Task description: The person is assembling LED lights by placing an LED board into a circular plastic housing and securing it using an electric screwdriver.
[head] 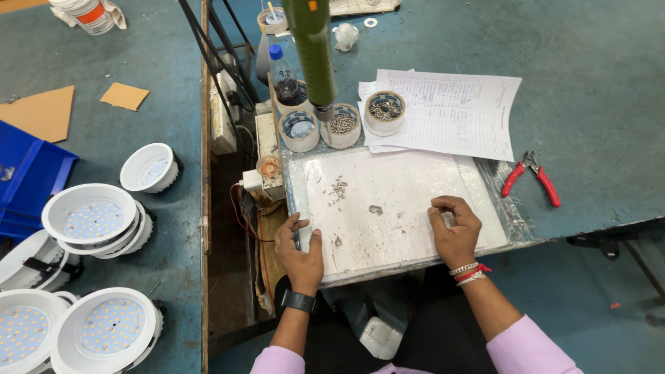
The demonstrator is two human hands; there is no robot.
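Pliers lie right of white work pad, papers behind.

Bright, even overhead light, soft shadows, sharp focus; edges perhaps slightly bowed.

Red pliers, white lamp housings

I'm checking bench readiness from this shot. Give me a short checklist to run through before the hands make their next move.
1. Left hand rests on the white work board, at its left edge: ok.
2. Right hand curled on the board; whether it holds anything: cannot tell.
3. Small metal part lies between the hands: ok.
4. Loose screws scattered on the board: not ok.
5. Screw tubs upright behind the board: ok.
6. Red-handled pliers lie off the board: ok.
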